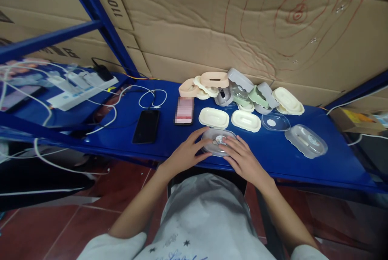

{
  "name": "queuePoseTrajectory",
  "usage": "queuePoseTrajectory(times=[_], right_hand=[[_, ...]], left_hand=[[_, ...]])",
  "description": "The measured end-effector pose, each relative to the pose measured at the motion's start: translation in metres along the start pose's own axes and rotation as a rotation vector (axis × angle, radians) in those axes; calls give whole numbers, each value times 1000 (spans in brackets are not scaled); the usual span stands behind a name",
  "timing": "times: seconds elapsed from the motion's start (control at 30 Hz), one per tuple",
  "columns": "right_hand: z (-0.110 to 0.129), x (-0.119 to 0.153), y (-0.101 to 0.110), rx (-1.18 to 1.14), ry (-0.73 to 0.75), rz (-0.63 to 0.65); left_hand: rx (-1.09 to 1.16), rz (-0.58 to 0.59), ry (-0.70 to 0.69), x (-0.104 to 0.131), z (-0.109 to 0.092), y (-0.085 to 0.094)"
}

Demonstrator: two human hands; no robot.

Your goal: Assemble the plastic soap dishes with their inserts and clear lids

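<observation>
A grey oval plastic box with a clear lid (218, 140) and a round pale sticker lies at the front edge of the blue table, between my hands. My left hand (190, 151) grips its left end, fingers along the far rim and thumb at the near side. From the right, my right hand (242, 155) holds it too, with fingers over the lid and thumb at the near rim. Just behind are two cream oval trays, the left tray (214, 118) and the right tray (245, 120). A clear oval lid (275, 122) with a white round sticker lies right of them.
Another lidded box (306, 141) stands at the right. Peach, grey, green and cream box parts (239, 86) are piled against the cardboard wall (188, 21). Left lie a black phone (146, 126) and a phone with a lit screen (184, 110). White cables trail from a power strip (81, 92).
</observation>
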State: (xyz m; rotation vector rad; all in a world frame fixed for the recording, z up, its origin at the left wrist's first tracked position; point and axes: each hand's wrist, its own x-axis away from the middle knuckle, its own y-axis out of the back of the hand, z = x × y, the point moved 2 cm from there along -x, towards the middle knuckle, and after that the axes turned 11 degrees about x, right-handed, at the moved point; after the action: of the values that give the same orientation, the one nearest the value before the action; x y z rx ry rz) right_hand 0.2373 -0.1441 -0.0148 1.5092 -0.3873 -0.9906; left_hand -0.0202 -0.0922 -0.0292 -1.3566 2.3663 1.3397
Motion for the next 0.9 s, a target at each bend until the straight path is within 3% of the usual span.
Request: queuePoseTrajectory(times=[0.1, 0.2, 0.27, 0.33, 0.5, 0.73, 0.9], right_hand=[[-28, 5, 10, -1, -80, -60], [-77, 21, 21, 192, -305, -156], [-105, 34, 23, 335, -402, -146], [-118, 42, 20, 413, -414, -104], [-97, 53, 11, 375, -346, -103], [-84, 95, 21, 238, -503, -141], [-69, 81, 22, -35, -469, -98]], left_hand=[[15, -2, -10, -1, -2, 1], [21, 3, -15, -2, -4, 4], [19, -2, -19, -2, -4, 5], [7, -19, -28, -2, -4, 6], [-50, -42, -22, 0, -8, 4], [-68, 4, 51, 2, -14, 4], [-27, 49, -27, -1, -28, -21]])
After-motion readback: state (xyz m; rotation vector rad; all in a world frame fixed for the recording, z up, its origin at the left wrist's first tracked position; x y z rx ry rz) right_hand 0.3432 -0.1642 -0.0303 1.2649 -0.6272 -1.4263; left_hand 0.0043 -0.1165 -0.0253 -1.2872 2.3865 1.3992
